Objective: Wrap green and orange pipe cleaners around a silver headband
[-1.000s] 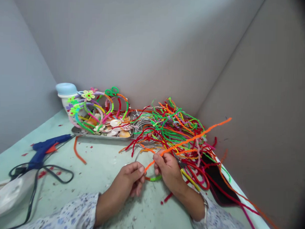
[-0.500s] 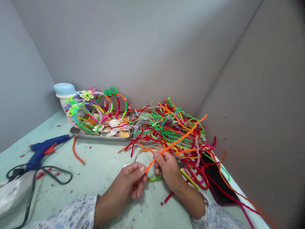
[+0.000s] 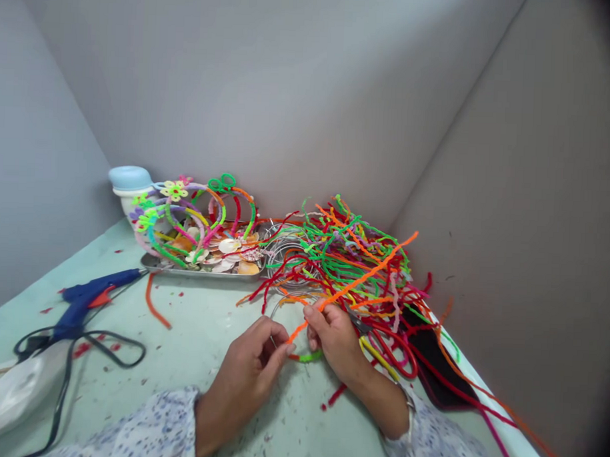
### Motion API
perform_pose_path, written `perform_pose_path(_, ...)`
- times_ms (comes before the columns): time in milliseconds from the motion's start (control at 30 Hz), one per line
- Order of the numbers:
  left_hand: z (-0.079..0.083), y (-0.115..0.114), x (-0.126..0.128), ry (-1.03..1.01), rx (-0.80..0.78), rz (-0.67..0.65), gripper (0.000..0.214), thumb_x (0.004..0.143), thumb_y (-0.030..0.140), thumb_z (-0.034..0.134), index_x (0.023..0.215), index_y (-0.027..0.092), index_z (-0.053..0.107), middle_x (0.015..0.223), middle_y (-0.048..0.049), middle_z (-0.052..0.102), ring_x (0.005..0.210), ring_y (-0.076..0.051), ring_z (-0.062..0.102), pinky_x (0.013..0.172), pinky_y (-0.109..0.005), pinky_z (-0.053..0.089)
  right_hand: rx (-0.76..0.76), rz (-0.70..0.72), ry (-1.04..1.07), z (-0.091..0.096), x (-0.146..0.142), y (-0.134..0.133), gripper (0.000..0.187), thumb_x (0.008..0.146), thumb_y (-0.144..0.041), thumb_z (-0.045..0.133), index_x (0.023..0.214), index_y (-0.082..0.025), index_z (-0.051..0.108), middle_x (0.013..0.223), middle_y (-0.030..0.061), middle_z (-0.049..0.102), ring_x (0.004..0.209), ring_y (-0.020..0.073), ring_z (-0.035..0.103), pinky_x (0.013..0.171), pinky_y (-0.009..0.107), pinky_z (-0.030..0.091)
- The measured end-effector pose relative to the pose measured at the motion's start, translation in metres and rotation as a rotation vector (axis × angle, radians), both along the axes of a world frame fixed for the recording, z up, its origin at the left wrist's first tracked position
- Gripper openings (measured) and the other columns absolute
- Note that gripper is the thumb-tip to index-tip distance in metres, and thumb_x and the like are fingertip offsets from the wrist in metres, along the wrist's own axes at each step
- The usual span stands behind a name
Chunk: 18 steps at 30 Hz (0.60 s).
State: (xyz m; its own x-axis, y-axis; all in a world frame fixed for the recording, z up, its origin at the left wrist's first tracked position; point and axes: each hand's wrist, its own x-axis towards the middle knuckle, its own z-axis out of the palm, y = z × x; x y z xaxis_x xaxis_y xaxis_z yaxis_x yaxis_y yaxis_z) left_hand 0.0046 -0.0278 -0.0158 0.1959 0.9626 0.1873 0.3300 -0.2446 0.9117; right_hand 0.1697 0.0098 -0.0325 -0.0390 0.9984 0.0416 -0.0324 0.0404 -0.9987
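Note:
An orange pipe cleaner slants up to the right between my hands, its far end free above the pile. My left hand pinches its lower end between thumb and fingers. Higher up, my right hand grips it with thumb and fingertips. Just beneath both hands is a thin wire hoop, partly hidden, with a green and red-orange fuzzy section along its near side. Whether my fingers also touch the hoop I cannot tell.
Tangled pipe cleaners lie behind my right hand, beside wire hoops and red-handled scissors. A metal tray holds shells and decorated headbands near a blue-lidded bottle. A blue glue gun with its cord lies left.
My left hand has turned slightly, its thumb now lower against the orange pipe cleaner's end. The pipe cleaner's free tip has shifted a little right; my right hand has barely moved.

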Motion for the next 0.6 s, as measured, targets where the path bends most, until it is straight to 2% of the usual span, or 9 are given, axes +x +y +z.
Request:
perform_pose_path(367, 0.0067, 0.0011, 0.001, -0.051, -0.16, -0.047, 0.022, 0.086, 0.031, 0.057, 0.068, 0.017, 0.055, 0.063, 0.0023, 0.049, 0.061, -0.013, 0.042, 0.056, -0.022, 0.032, -0.001, 0.014, 0.063, 0.0016, -0.0018, -0.0045, 0.04, 0.08, -0.055, 0.061, 0.068, -0.019, 0.05, 0.05, -0.007, 0.05, 0.041, 0.008, 0.046, 0.043, 0.02, 0.036)
perform_pose_path(500, 0.0051, 0.0054, 0.0033, -0.214, -0.419, -0.134, 0.023, 0.083, 0.035, 0.058, 0.069, 0.017, 0.052, 0.054, 0.0062, 0.041, 0.047, -0.009, 0.034, 0.045, -0.02, 0.024, -0.015, 0.024, 0.079, 0.0036, -0.0017, -0.0058, 0.039, 0.08, -0.055, 0.061, 0.071, -0.019, 0.05, 0.05, -0.0073, 0.05, 0.042, 0.0075, 0.046, 0.044, 0.019, 0.036)
perform_pose_path(600, 0.0047, 0.0093, 0.0049, -0.426, -0.651, -0.228, 0.023, 0.079, 0.033, 0.062, 0.068, 0.017, 0.05, 0.052, 0.0072, 0.04, 0.04, -0.005, 0.027, 0.04, -0.02, 0.015, -0.03, 0.02, 0.083, 0.0055, -0.0015, -0.006, 0.04, 0.08, -0.056, 0.061, 0.071, -0.019, 0.05, 0.049, -0.0074, 0.05, 0.041, 0.0074, 0.045, 0.043, 0.019, 0.036)
